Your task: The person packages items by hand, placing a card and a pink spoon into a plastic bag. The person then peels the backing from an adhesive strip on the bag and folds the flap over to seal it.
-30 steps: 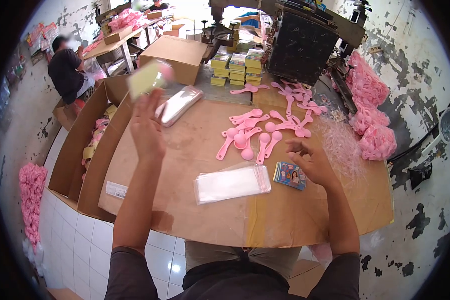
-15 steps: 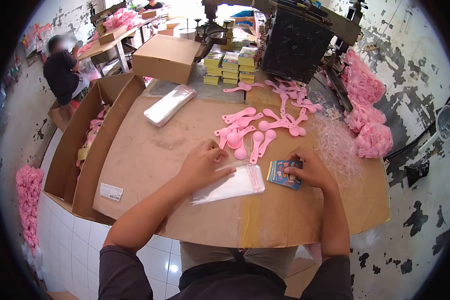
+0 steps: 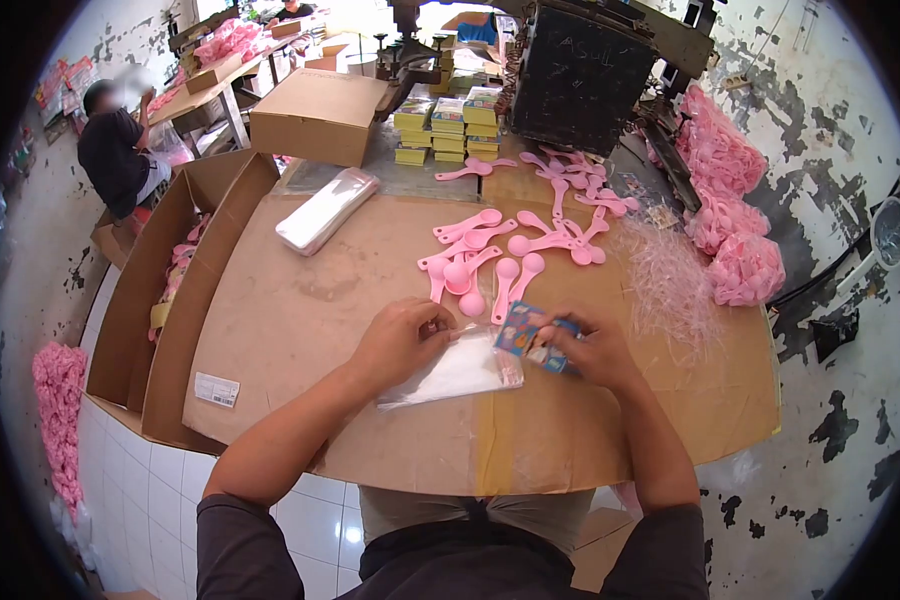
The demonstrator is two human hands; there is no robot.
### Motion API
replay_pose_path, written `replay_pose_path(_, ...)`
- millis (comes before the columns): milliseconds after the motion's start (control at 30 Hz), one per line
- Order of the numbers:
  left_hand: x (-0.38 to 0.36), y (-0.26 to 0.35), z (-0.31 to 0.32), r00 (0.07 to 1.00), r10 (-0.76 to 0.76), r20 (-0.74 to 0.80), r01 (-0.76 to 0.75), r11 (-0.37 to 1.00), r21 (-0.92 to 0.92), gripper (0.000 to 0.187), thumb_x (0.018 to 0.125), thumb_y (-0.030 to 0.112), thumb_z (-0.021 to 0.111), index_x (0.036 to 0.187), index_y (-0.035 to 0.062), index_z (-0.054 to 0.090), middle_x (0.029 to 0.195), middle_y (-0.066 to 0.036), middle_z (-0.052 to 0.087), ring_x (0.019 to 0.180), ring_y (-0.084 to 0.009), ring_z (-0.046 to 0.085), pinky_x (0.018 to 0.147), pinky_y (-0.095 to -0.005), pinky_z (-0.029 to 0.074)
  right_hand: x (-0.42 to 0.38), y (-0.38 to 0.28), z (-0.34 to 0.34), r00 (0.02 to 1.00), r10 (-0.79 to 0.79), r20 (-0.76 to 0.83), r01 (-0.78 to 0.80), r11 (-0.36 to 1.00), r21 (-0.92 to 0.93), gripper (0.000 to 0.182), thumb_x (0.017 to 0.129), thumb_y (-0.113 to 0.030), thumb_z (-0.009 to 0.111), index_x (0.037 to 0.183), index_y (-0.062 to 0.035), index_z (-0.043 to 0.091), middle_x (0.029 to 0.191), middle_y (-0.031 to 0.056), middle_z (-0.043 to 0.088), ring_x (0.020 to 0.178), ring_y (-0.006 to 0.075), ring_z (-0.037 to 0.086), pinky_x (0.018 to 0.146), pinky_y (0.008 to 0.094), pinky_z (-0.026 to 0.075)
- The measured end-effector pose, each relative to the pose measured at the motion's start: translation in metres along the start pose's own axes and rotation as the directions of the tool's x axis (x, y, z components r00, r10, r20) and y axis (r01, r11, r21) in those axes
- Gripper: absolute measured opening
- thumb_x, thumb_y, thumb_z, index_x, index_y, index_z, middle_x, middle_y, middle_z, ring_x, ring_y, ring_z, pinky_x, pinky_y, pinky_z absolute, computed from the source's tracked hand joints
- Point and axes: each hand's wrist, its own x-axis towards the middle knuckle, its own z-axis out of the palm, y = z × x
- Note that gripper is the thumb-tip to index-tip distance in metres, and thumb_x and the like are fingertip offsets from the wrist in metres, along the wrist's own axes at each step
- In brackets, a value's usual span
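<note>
Clear plastic bags (image 3: 450, 375) lie in a flat stack on the cardboard-covered table (image 3: 290, 330). My left hand (image 3: 410, 335) is at their upper left edge, thumb and fingers pinched together on the bag edge. My right hand (image 3: 592, 345) holds a blue printed card (image 3: 520, 328) at the stack's upper right corner, with more blue cards just under the fingers. Pink measuring spoons (image 3: 470, 260) are piled just beyond both hands.
A second bag stack (image 3: 328, 212) lies back left. Card stacks (image 3: 448, 128), a closed carton (image 3: 320, 112) and a black machine (image 3: 582, 80) stand behind. An open box (image 3: 160, 330) is at left; a person (image 3: 115, 150) sits beyond. Plastic shreds (image 3: 675, 285) lie right.
My right hand has moved left and slightly up with a card, which now reaches the bags' corner. My left hand's fingers have closed at the bag edge. The camera view has shifted slightly.
</note>
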Motion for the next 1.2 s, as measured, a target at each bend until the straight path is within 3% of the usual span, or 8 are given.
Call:
replay_pose_path(200,0.0,-0.001,-0.001,0.973,0.146,-0.182,-0.178,0.968,-0.179,0.01,0.09,0.006,0.073,0.097,0.0036,0.067,0.091,-0.008,0.072,0.083,-0.0163,0.067,0.074,-0.0351,0.055,-0.002,-0.008,0.012,0.981,-0.113,0.156,0.158,0.937,-0.311,0.037,0.084,0.0,0.07,0.119,-0.0091,0.071,0.118,0.0122,0.067,0.1,0.0289,0.067,0.082,0.0345,0.054)
replay_pose_path(300,0.002,-0.002,-0.001,0.992,-0.106,0.063,0.116,0.645,-0.755,0.014,0.094,0.003,0.07,0.107,0.0035,0.063,0.096,-0.01,0.075,0.088,-0.0154,0.07,0.078,-0.0316,0.058,0.001,-0.012,0.01,0.974,-0.193,0.119,0.221,0.925,-0.31,0.045,0.085,0.001,0.069,0.129,-0.0094,0.067,0.116,0.0104,0.067,0.099,0.023,0.067,0.084,0.033,0.054)
replay_pose_path(400,0.0,0.009,-0.01,0.976,-0.134,0.173,0.218,0.577,-0.787,0.025,0.097,0.001,0.068,0.119,0.0008,0.057,0.099,-0.015,0.075,0.09,-0.0162,0.073,0.081,-0.0286,0.059,0.001,-0.022,0.01,0.987,0.155,0.036,-0.155,0.988,-0.026,0.049,0.089,0.002,0.068,0.137,-0.0055,0.06,0.118,0.0093,0.067,0.105,0.0169,0.067,0.091,0.0314,0.055)
replay_pose_path(500,-0.001,0.01,-0.003,0.974,-0.161,0.162,0.227,0.613,-0.757,0.032,0.097,0.002,0.07,0.125,-0.0001,0.055,0.102,-0.015,0.076,0.088,-0.0157,0.073,0.079,-0.0288,0.059,0.002,-0.014,0.018,0.995,0.078,-0.058,-0.057,0.95,0.306,0.049,0.093,0.001,0.067,0.141,-0.0005,0.056,0.121,0.0091,0.067,0.111,0.0137,0.065,0.097,0.0312,0.054)
replay_pose_path(700,-0.002,0.015,-0.005,0.965,-0.151,0.217,0.262,0.631,-0.73,0.042,0.096,0.0,0.071,0.134,-0.0007,0.054,0.102,-0.015,0.077,0.092,-0.015,0.074,0.081,-0.028,0.059,0.0,-0.022,0.018,0.995,0.088,-0.056,-0.061,0.927,0.371,0.047,0.095,0.002,0.066,0.14,0.0004,0.057,0.122,0.0107,0.066,0.107,0.0145,0.065,0.094,0.0298,0.053)
replay_pose_path(800,-0.004,0.019,-0.001,0.966,-0.144,0.212,0.256,0.599,-0.758,0.044,0.096,-0.001,0.07,0.137,-0.0004,0.054,0.101,-0.014,0.077,0.093,-0.0147,0.074,0.083,-0.0282,0.058,0.002,-0.028,0.008,0.982,-0.153,0.11,0.172,0.967,-0.187,0.047,0.093,0.003,0.067,0.139,0.0001,0.059,0.122,0.0135,0.067,0.096,0.0139,0.064,0.085,0.0282,0.052)
replay_pose_path(1000,-0.012,0.021,0.005,0.976,0.043,0.214,0.073,0.861,-0.503,0.045,0.098,0.007,0.07,0.14,0.0044,0.053,0.1,-0.012,0.077,0.095,-0.0161,0.074,0.08,-0.0293,0.058,0.001,-0.026,0.036,0.999,-0.025,-0.037,0.025,1.0,0.0,0.03,0.092,-0.004,0.073,0.121,0.0005,0.069,0.119,0.0135,0.067,0.073,0.0108,0.062,0.067,0.0256,0.049)
replay_pose_path(1200,-0.01,0.018,0.008,0.978,-0.018,0.208,0.166,0.672,-0.722,0.047,0.099,0.007,0.069,0.142,0.0037,0.051,0.103,-0.011,0.075,0.095,-0.0146,0.073,0.076,-0.0279,0.058,-0.002,-0.021,0.049,0.995,0.049,-0.087,-0.032,0.983,0.18,0.025,0.094,-0.013,0.075,0.114,0.0009,0.07,0.112,0.0134,0.071,0.078,0.0137,0.067,0.07,0.0279,0.053)
